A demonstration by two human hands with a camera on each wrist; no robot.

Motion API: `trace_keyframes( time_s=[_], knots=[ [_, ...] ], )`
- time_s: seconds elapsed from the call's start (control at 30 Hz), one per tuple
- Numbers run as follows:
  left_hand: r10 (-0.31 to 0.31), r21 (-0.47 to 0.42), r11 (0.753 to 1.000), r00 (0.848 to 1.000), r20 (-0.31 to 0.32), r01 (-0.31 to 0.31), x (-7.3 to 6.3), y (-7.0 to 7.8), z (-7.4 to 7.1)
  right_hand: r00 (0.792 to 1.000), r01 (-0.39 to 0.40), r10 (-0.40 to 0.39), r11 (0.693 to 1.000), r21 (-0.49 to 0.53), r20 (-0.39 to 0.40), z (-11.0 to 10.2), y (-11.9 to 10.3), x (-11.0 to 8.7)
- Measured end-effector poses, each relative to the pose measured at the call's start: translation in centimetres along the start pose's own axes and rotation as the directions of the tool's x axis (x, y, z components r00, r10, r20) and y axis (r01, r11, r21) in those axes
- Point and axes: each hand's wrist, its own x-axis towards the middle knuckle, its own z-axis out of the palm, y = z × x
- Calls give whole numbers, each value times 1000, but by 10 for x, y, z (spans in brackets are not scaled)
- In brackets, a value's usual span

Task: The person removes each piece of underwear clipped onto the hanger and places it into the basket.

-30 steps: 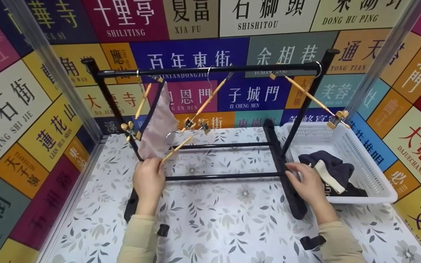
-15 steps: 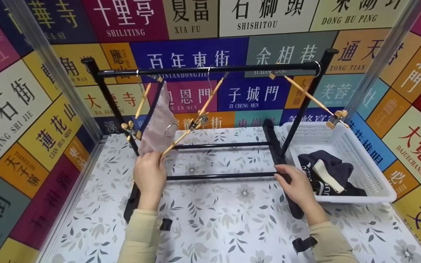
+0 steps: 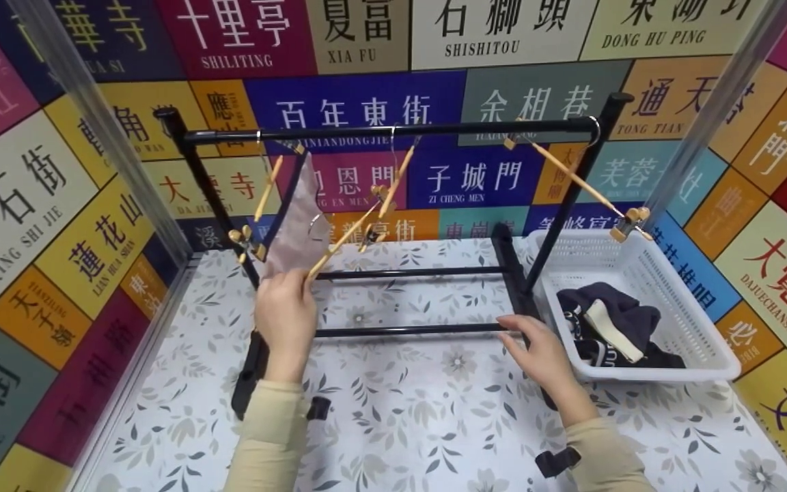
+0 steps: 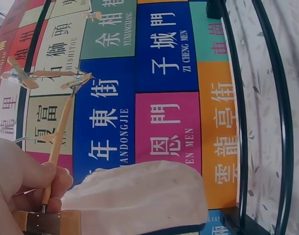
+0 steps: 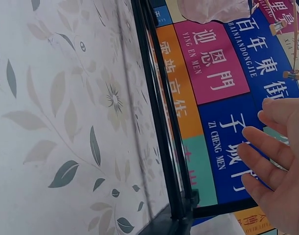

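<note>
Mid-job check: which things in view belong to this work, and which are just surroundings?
Likely in the job:
wooden clip hanger, held by the left hand
black rack
other hangers on it
pink cloth, hanging there
dark clothes in the white basket

Apparently just surroundings:
sign-patterned wall
floral table cover

Wooden clip hanger (image 4: 62,122), tilted, near pink cloth (image 4: 139,196).
</note>
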Motion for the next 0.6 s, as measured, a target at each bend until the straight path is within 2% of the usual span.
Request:
trace_keyframes(
  time_s=[0.27,0.6],
  knots=[
    [-11,3,1000,1000,13,11,18,7,-4,999,35,-34,999,16,-14,6,-2,-2],
    [-35,34,999,999,0,35,32,4,-10,1000,-1,1,1000,29,-7,11,-4,-3]
  ],
)
